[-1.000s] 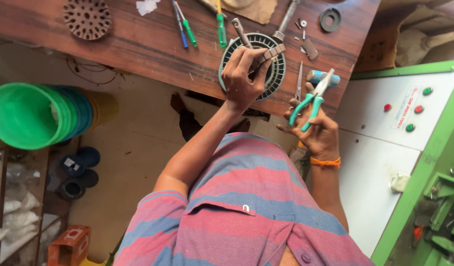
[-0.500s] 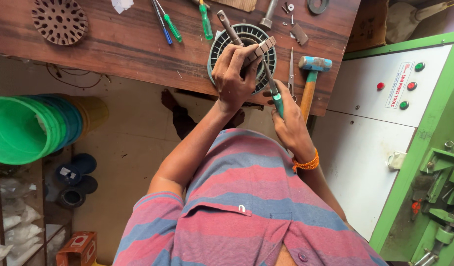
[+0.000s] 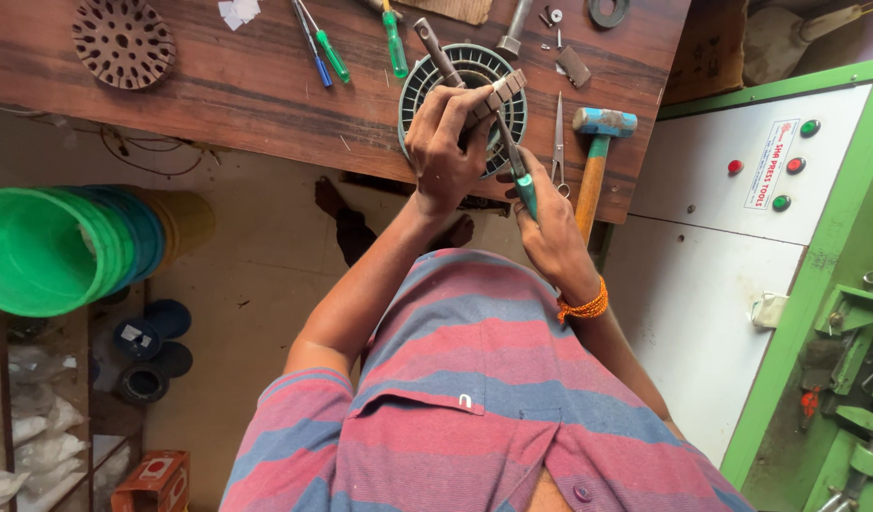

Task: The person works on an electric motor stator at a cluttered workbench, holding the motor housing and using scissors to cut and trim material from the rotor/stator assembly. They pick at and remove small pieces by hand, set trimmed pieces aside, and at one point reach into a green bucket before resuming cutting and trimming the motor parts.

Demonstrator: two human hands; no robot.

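My left hand (image 3: pixel 451 142) is shut on a small grey metal part (image 3: pixel 498 95) made of blocky segments and holds it just above a round ribbed grey ring (image 3: pixel 427 81) on the wooden table (image 3: pixel 247 95). My right hand (image 3: pixel 550 228), with an orange thread at the wrist, grips teal-handled pliers (image 3: pixel 524 185). The pliers' jaws reach up to the metal part, right beside my left fingers. Whether the jaws bite the part is hidden by my fingers.
A blue-headed hammer (image 3: pixel 593 161) and scissors (image 3: pixel 558 142) lie right of the ring. Screwdrivers (image 3: pixel 332 52) and a perforated brown disc (image 3: pixel 124 43) lie to the left. Stacked green tubs (image 3: pixel 38 251) stand on the floor at the left, and a green-and-white machine cabinet (image 3: pixel 740 237) is at the right.
My right hand has brought the pliers from the right, beside the table edge, over to the metal part in my left hand. The left hand stayed over the ring.
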